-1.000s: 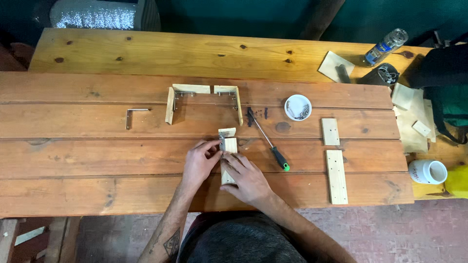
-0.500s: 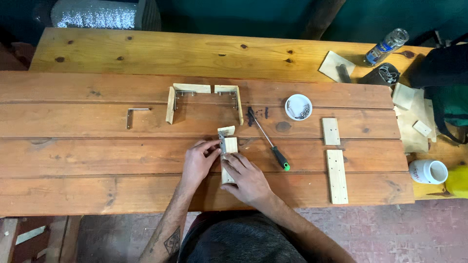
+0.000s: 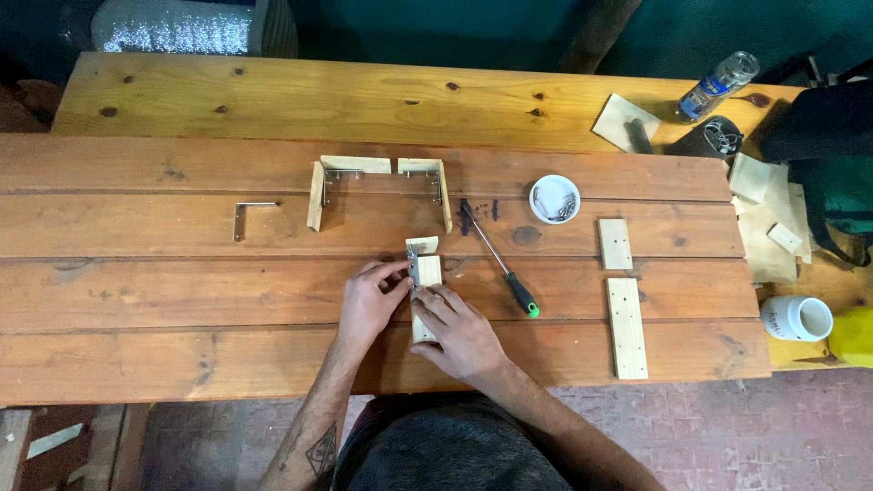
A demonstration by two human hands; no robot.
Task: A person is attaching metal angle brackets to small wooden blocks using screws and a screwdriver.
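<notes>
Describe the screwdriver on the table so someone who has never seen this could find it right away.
On the reddish plank table, look just to the right of the right hand. The screwdriver lies there slanted, tip pointing up-left toward the small white dish. It is the only long thin tool, with a black-and-green handle.

We record even, soft daylight on the table (image 3: 182,291), faint shadows beneath the hands, no glare, sharp focus at centre, dim murky background along the top edge, slight wide-angle bowing at the borders.
</notes>
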